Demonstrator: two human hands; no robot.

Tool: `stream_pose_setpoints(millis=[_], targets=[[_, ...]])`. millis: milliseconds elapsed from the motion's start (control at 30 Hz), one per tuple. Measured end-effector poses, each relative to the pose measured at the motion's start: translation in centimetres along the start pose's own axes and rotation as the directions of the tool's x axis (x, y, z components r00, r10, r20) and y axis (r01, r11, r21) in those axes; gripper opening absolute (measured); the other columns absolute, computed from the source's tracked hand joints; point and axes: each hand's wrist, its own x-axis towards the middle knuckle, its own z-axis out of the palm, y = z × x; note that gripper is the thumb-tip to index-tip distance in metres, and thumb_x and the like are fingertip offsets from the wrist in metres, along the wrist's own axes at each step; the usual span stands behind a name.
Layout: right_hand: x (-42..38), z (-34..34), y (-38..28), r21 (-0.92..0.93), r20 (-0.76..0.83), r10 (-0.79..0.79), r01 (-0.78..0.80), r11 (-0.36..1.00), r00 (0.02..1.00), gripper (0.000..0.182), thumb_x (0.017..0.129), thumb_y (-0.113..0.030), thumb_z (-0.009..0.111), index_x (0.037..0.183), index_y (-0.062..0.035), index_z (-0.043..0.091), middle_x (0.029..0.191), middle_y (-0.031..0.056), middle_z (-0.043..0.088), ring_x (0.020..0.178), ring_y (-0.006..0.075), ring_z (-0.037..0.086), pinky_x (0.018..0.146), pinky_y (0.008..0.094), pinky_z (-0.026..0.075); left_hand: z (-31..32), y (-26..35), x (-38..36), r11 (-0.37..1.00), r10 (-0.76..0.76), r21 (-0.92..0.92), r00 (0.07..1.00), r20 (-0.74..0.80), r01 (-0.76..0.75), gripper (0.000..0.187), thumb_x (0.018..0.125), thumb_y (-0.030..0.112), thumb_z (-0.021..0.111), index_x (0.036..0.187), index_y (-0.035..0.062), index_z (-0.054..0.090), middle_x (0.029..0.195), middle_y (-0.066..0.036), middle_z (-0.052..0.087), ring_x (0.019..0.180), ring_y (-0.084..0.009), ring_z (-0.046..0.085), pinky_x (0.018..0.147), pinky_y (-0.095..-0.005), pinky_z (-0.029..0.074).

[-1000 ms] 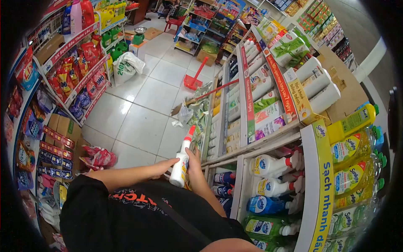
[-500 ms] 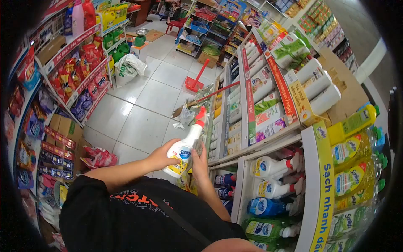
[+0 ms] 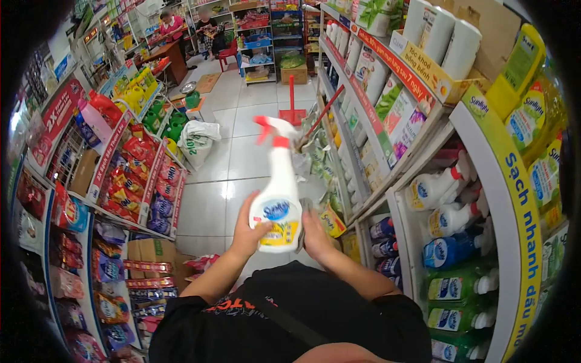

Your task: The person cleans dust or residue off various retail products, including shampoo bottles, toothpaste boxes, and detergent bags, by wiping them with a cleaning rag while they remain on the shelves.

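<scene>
My left hand (image 3: 247, 233) is wrapped round a white Sunlight spray bottle (image 3: 280, 181), its thumb across the yellow part of the label. The bottle stands nearly upright in front of my chest, red-and-white trigger head at the top and label facing me. Against the bottle's right side is my right hand (image 3: 319, 235), fingers together. Between that palm and the bottle shows the edge of a thin grey cloth-like piece (image 3: 304, 213), mostly hidden.
On the right, a shelf holds more spray bottles (image 3: 437, 187) and green Sunlight bottles (image 3: 454, 284). Detergent bags (image 3: 130, 187) fill the left racks. Ahead on the tiled floor are a red dustpan (image 3: 292, 115) and a white sack (image 3: 197, 142). Two people are at the back.
The view has swung and lifted toward the back of the shop. The spray bottle, tilted before, is now more upright and higher, with both hands still at it.
</scene>
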Motion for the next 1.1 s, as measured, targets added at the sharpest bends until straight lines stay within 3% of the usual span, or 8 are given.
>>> stream_pose_setpoints(millis=[200, 433, 633, 733, 833, 867, 1033, 1100], targets=[[-0.9, 1.7, 0.1, -0.082, 0.094, -0.119, 0.127, 0.989, 0.988, 0.040, 0.094, -0.024, 0.034, 0.128, -0.0041, 0.027, 0.114, 0.0097, 0.045, 0.103, 0.0149, 0.043, 0.089, 0.0266, 0.035, -0.1, 0.3, 0.0, 0.990, 0.077, -0.100, 0.974, -0.215, -0.100, 0.076, 0.070, 0.003, 0.061, 0.132, 0.0058, 0.019, 0.117, -0.014, 0.043, 0.104, -0.0219, 0.048, 0.088, -0.0338, 0.042], [2.8, -0.1, -3.9, 0.324, 0.155, -0.014, -0.037, 0.945, 0.988, 0.038, 0.093, -0.022, 0.037, 0.129, -0.0082, 0.031, 0.118, 0.0093, 0.044, 0.107, 0.0163, 0.041, 0.092, 0.0267, 0.034, -0.9, -2.5, -3.0, 0.969, -0.232, -0.039, 0.953, 0.195, 0.244, 0.082, 0.067, -0.002, 0.065, 0.134, 0.0046, 0.019, 0.118, -0.013, 0.044, 0.108, -0.0190, 0.045, 0.092, -0.0319, 0.037], [0.9, 1.4, -3.6, 0.240, -0.063, 0.002, 0.013, 0.971, 0.998, 0.044, 0.093, -0.021, 0.037, 0.132, -0.0078, 0.022, 0.126, 0.0103, 0.037, 0.114, 0.0182, 0.037, 0.096, 0.0293, 0.029, -1.0, -2.5, -2.1, 0.967, -0.236, -0.110, 0.970, -0.054, 0.230, 0.077, 0.072, -0.006, 0.059, 0.135, 0.0037, 0.016, 0.125, -0.015, 0.037, 0.107, -0.0191, 0.046, 0.089, -0.0306, 0.039], [-0.4, 1.6, -2.3, 0.034, 0.023, -0.157, 0.156, 0.987, 0.987, 0.049, 0.093, -0.020, 0.038, 0.134, -0.0050, 0.016, 0.130, 0.0115, 0.031, 0.119, 0.0200, 0.030, 0.100, 0.0306, 0.023, -2.6, -3.8, -1.6, 0.956, -0.290, -0.024, 0.953, 0.090, 0.293, 0.085, 0.073, 0.007, 0.065, 0.136, 0.0028, 0.008, 0.132, -0.017, 0.026, 0.116, -0.0223, 0.038, 0.096, -0.0335, 0.031], [-1.5, 1.8, -1.1, -0.275, 0.186, -0.368, 0.408, 0.871, 0.911, 0.051, 0.087, -0.011, 0.042, 0.132, 0.0006, 0.020, 0.130, 0.0170, 0.028, 0.122, 0.0263, 0.027, 0.102, 0.0336, 0.019, -2.5, -5.9, -2.7, 0.987, -0.023, 0.156, 0.946, 0.324, -0.030, 0.105, 0.067, 0.031, 0.074, 0.137, 0.0027, 0.000, 0.136, -0.016, 0.018, 0.125, -0.0237, 0.025, 0.102, -0.0361, 0.021], [-1.7, 2.1, -0.7, -0.319, 0.227, -0.426, 0.480, 0.817, 0.876, 0.051, 0.086, -0.010, 0.042, 0.131, 0.0015, 0.022, 0.129, 0.0180, 0.029, 0.122, 0.0274, 0.027, 0.102, 0.0342, 0.019, -1.5, -6.3, -3.4, 0.993, -0.101, -0.020, 0.935, 0.341, 0.115, 0.122, 0.056, 0.052, 0.075, 0.136, 0.0034, -0.003, 0.137, -0.015, 0.017, 0.129, -0.0236, 0.016, 0.104, -0.0363, 0.012], [-0.4, 2.0, -1.8, -0.267, 0.187, -0.502, 0.536, 0.801, 0.844, 0.049, 0.087, -0.010, 0.040, 0.130, 0.0042, 0.024, 0.128, 0.0193, 0.031, 0.121, 0.0274, 0.029, 0.101, 0.0332, 0.019, -1.1, -5.2, -3.8, 0.921, -0.242, -0.168, 0.854, 0.461, 0.352, 0.119, 0.057, 0.061, 0.068, 0.136, 0.0024, 0.001, 0.134, -0.013, 0.024, 0.123, -0.0242, 0.028, 0.099, -0.0368, 0.026], [1.0, 2.2, -1.5, 0.001, 0.136, -0.309, 0.311, 0.950, 0.941, 0.048, 0.089, -0.014, 0.039, 0.130, 0.0058, 0.023, 0.127, 0.0188, 0.034, 0.120, 0.0260, 0.031, 0.101, 0.0315, 0.021, -1.5, -5.3, -3.4, 0.872, -0.232, -0.251, 0.806, 0.545, 0.420, 0.117, 0.058, 0.060, 0.067, 0.136, 0.0041, 0.001, 0.133, -0.011, 0.026, 0.121, -0.0237, 0.031, 0.098, -0.0370, 0.029]])
